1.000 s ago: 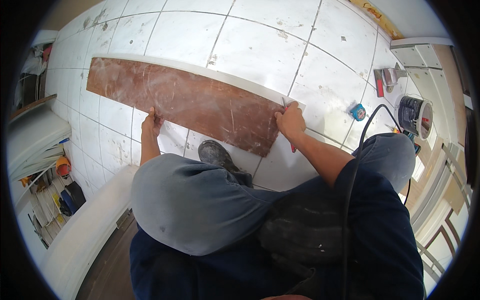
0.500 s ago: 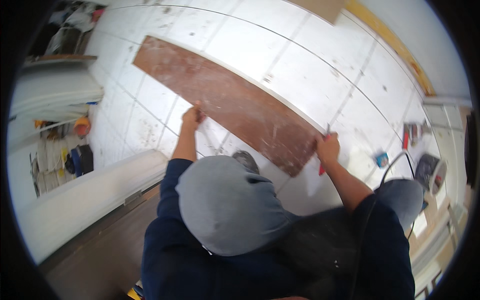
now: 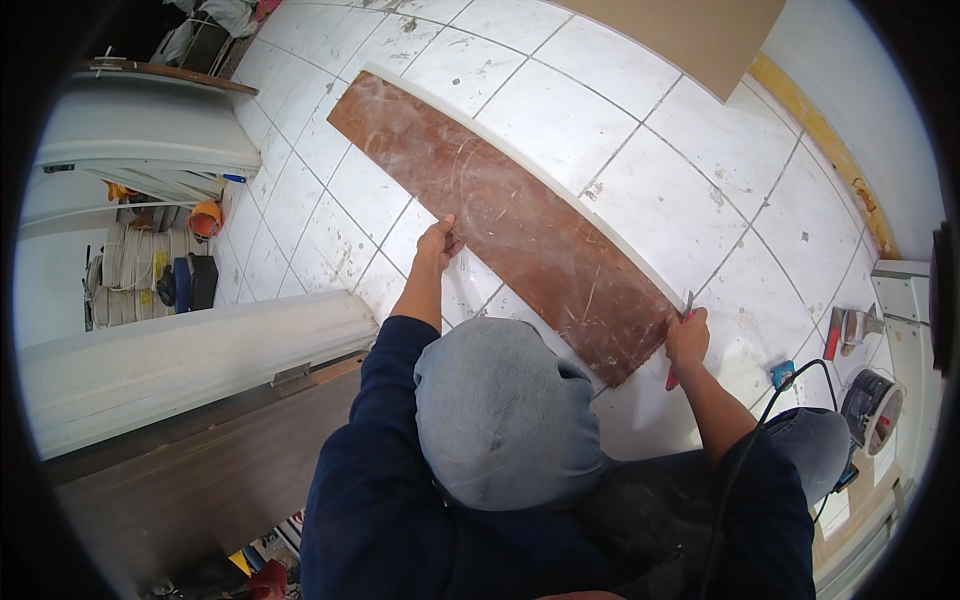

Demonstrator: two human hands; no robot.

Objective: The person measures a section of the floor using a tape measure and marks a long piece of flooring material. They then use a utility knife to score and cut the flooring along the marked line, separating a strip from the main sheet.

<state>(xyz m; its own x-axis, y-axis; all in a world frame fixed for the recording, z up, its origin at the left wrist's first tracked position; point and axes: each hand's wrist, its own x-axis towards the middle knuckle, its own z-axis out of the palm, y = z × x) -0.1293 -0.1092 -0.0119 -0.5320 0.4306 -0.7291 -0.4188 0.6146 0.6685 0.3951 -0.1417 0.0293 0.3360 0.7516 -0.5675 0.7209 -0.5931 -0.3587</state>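
A long reddish-brown wooden board with a pale far edge lies slantwise in front of me, over the tiles. My left hand is closed on its near edge, left of the middle; the fingertips are partly hidden. At the board's right end, my right hand is closed round a slim red-handled tool with a thin grey tip sticking out above the fingers. That hand also touches the board's corner. The tool's exact kind is hard to make out. My bent knee in grey-blue jeans is close to the board's near side.
White floor tiles carry dirt marks. To the right are a red-handled scraper, a small blue object, a bucket and a black cable. A white door-like panel stands left; a beige sheet is at the top.
The view has shifted, so board and hands appear farther right and slightly lower, and sharper. Both hands keep the same places on the board.
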